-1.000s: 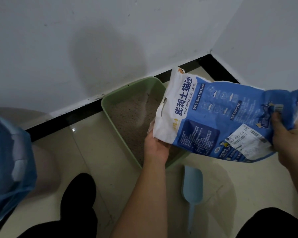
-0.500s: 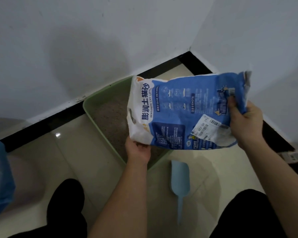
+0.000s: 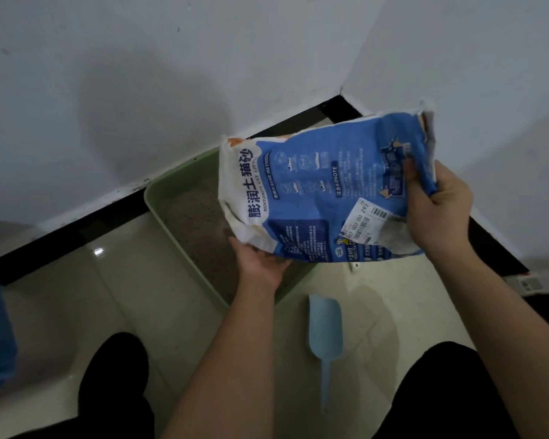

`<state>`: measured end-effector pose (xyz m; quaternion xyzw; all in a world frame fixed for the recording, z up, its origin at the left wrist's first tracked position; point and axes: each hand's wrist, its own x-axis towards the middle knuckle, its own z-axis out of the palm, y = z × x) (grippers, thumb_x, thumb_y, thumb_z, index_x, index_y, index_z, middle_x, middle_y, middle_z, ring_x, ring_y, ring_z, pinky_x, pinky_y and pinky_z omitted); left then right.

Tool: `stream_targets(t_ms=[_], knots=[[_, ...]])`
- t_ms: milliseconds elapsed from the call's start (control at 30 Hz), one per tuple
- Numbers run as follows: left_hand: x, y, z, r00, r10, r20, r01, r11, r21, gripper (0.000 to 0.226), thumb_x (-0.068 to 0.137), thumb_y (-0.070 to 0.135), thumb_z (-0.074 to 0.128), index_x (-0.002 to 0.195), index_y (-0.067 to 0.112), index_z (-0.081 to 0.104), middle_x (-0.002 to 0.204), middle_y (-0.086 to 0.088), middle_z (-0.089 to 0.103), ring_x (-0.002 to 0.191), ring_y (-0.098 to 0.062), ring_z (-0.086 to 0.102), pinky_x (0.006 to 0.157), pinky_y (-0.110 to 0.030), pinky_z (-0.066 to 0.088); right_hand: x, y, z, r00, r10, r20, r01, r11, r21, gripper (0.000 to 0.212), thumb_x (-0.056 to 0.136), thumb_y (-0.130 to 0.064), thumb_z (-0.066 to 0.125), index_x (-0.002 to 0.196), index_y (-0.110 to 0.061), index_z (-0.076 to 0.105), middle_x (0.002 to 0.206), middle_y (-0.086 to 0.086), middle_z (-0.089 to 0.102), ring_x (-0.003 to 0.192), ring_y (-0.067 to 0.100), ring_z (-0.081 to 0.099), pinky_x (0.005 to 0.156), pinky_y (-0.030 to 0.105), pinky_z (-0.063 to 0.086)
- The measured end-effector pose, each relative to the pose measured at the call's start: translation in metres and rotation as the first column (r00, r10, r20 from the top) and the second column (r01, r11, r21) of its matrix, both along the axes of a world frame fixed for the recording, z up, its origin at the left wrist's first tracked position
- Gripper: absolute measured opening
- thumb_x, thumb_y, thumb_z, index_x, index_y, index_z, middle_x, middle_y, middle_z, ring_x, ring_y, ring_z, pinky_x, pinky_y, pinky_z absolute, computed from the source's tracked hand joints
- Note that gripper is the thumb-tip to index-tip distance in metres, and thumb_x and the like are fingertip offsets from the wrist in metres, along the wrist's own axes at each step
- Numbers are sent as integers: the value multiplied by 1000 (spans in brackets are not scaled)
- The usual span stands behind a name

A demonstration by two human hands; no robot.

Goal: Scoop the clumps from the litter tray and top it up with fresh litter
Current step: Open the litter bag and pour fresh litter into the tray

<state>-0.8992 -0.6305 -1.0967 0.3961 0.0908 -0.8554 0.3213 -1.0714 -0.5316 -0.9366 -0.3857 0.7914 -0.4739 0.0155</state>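
White walls meet at a corner behind a black skirting strip, and the glossy cream tiled floor (image 3: 76, 296) carries everything I'm watching. Pushed towards that corner sits the green plastic litter tray (image 3: 178, 223), grey litter showing inside it. Over its near right part hangs the blue-and-white bentonite litter bag (image 3: 314, 198), long axis running from a low white end above the tray up to a raised end on the right. My right grip (image 3: 438, 210) pinches that raised end, thumb on the printed face and fingers wrapped behind. My left grip (image 3: 260, 264) props the low end from beneath, palm up; its fingers are hidden under the bag, so I cannot tell how far they curl. It is the grip nearer the tray, so I judge it steers the pour while the right one lifts. On the floor just beside the tray's near corner lies the pale blue plastic scoop (image 3: 325, 324), handle towards me, untouched.
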Motion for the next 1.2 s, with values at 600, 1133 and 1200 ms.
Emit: stream_targets(t_ms=[600, 1133, 1200], knots=[[-20, 10, 13, 998, -46, 38, 49, 996, -79, 34, 98, 9, 50, 132, 16, 51, 125, -14, 63, 108, -32, 62, 88, -51, 54, -5, -33, 7, 955, 38, -295, 10, 987, 161, 28, 93, -22, 49, 115, -27, 66, 73, -7, 57, 67, 17, 53, 59, 31, 40], [-40, 17, 21, 994, 3, 105, 1, 999, -33, 40, 91, -10, 50, 130, -3, 51, 124, -20, 62, 107, -29, 63, 88, -39, 55, -17, -18, -30, 923, -322, 212, 318, 947, 53, 24, 101, -37, 51, 89, -18, 58, 75, -3, 57, 65, 7, 51, 58, 26, 42], [-39, 17, 21, 993, -26, 115, 30, 999, -32, 36, 92, -8, 51, 128, -4, 53, 121, -20, 63, 104, -29, 64, 86, -39, 56, -17, -19, -30, 896, -339, 288, 354, 935, -1, 23, 100, -36, 54, 81, -23, 57, 72, -7, 57, 61, 2, 51, 56, 21, 43]])
